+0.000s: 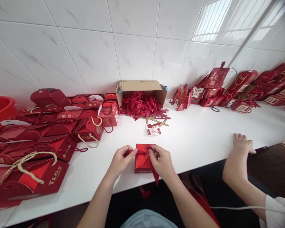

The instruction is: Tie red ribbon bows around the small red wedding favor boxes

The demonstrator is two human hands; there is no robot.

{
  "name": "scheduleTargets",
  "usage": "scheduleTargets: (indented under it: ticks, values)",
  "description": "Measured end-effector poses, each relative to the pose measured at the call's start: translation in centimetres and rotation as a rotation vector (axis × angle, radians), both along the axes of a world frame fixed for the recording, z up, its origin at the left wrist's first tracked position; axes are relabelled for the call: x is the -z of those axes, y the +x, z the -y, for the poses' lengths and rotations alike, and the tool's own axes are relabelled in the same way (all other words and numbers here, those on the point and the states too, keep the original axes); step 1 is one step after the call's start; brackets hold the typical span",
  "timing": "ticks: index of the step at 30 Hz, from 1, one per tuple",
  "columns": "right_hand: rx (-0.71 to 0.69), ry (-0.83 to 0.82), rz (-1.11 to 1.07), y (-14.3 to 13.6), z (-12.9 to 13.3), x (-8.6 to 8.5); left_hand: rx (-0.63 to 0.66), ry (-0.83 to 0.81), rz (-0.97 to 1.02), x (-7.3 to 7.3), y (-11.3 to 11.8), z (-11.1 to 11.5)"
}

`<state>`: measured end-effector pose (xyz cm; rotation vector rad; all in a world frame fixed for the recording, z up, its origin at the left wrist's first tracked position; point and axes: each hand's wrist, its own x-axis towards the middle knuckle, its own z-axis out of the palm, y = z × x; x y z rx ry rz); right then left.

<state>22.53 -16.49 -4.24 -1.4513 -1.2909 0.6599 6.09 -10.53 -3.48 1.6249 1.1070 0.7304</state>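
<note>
A small red box point(142, 161) sits near the table's front edge, with a dark red ribbon point(155, 174) across its top. My left hand point(122, 160) is at the box's left side, thumb and fingers pinched on one part of the ribbon. At the right side, my right hand point(161, 159) is closed on the ribbon over the box top, and a ribbon tail hangs below it. Behind the box lie a small printed card point(153, 131) and some flat brown and red strips point(160, 122).
An open cardboard box point(139, 85) full of red ribbons point(141, 104) stands by the wall. Many red gift boxes point(59, 179) crowd the left, beside a red basket point(1, 109). More boxes point(242, 106) line the right back. Another person's hand point(242, 144) rests on the table point(192, 142).
</note>
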Motion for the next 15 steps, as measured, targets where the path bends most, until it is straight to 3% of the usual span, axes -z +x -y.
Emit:
scheduleTargets:
  ticks: [2, 5, 9, 13, 15]
  values:
    - [0.028, -0.039, 0.013, -0.3, -0.3, 0.0, 0.017, 0.078, -0.005, -1.3, -0.2, 0.5]
    - [0.019, -0.047, 0.060, -0.4, -0.5, -0.3, 0.125, 0.324, -0.125, -3.2, -0.4, 0.9]
    - [-0.136, 0.046, 0.150, 0.0, -0.3, -0.8, 0.305, 0.687, -0.363, -5.4, -0.1, 0.4]
    - [-0.237, 0.095, 0.161, 0.2, 0.0, -0.6, 0.415, 0.843, -0.430, -6.0, 1.5, -1.0]
    - [-0.201, 0.091, 0.139, 0.2, 0.0, -0.3, 0.325, 0.888, -0.388, -5.4, 2.3, -1.6]
